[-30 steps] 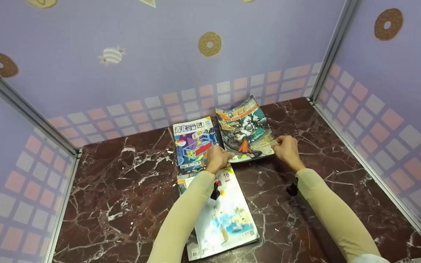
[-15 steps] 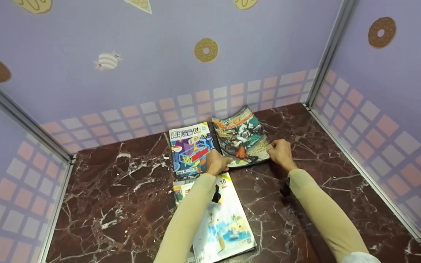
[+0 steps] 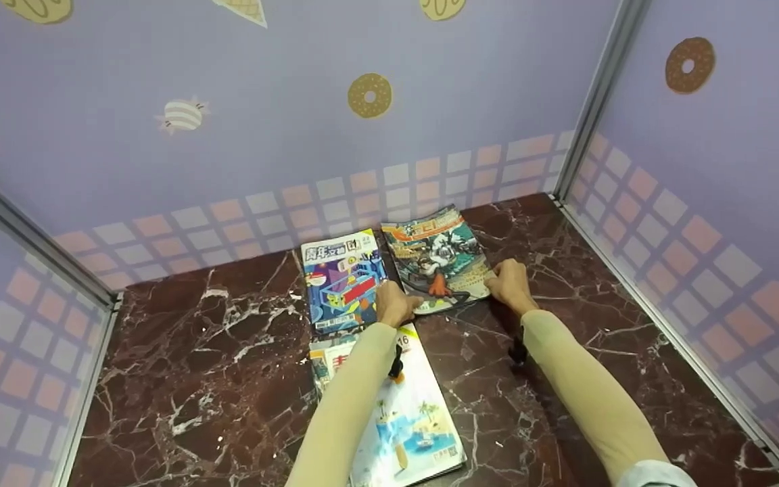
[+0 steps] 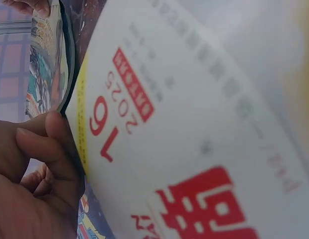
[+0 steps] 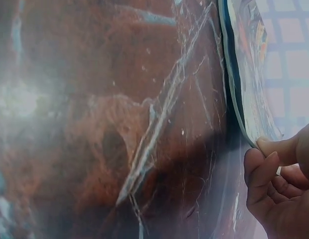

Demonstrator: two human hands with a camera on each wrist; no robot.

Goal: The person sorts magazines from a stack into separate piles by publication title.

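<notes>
A magazine with a teal and orange cover point(image 3: 438, 260) lies at the back of the table, its lower edge slightly raised. My left hand point(image 3: 396, 304) pinches its near left corner; in the left wrist view the curled fingers point(image 4: 55, 159) meet at that corner. My right hand point(image 3: 511, 284) holds the near right corner, thumb on top and fingers beneath, as the right wrist view shows at the magazine's edge point(image 5: 239, 99). Left of it lies a purple and blue magazine point(image 3: 342, 284), partly covered by my left hand. Below my left forearm is a white magazine point(image 3: 423, 406) with a beach picture.
The white magazine lies on top of another one point(image 3: 320, 365), whose edge shows at its left. Dark red marble tabletop point(image 3: 227, 392) spreads around them. A purple patterned wall point(image 3: 261, 135) stands behind, with side panels left and right.
The teal and orange magazine's raised far edge has come down, and it lies flatter beside the purple and blue one. Both hands keep their hold on its near corners. The head view has shifted slightly.
</notes>
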